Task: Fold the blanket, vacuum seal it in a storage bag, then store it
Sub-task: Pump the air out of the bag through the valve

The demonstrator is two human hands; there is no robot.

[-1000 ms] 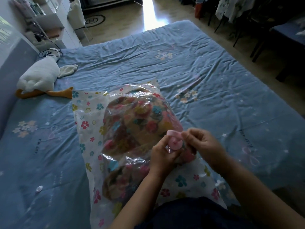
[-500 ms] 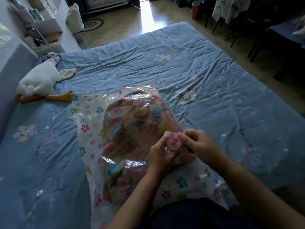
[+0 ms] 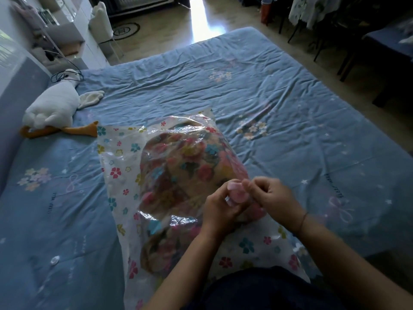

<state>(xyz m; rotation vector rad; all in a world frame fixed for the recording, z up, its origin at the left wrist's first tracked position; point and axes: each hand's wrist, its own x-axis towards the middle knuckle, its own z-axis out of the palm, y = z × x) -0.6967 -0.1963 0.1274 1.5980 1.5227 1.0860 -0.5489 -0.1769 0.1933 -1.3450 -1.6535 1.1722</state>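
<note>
A clear storage bag [image 3: 116, 171] printed with small flowers lies on the blue bed [image 3: 245, 90] in front of me. Inside it sits the folded flowered blanket [image 3: 183, 166], bulging the plastic. A round pink valve cap [image 3: 238, 194] stands on the bag's near right part. My left hand [image 3: 220, 211] grips the valve from the left with curled fingers. My right hand [image 3: 271, 198] pinches the cap's top edge from the right. Both forearms reach in from the bottom of the view.
A white plush goose [image 3: 53, 106] with orange feet lies at the bed's left side by the headboard. A small white disc [image 3: 54, 260] rests on the sheet at the lower left. Shelves, a chair and dark furniture stand on the floor beyond the bed.
The view has shifted slightly. Both hands stay at the pink valve, with the fingers working it in small movements; the bag has not moved.
</note>
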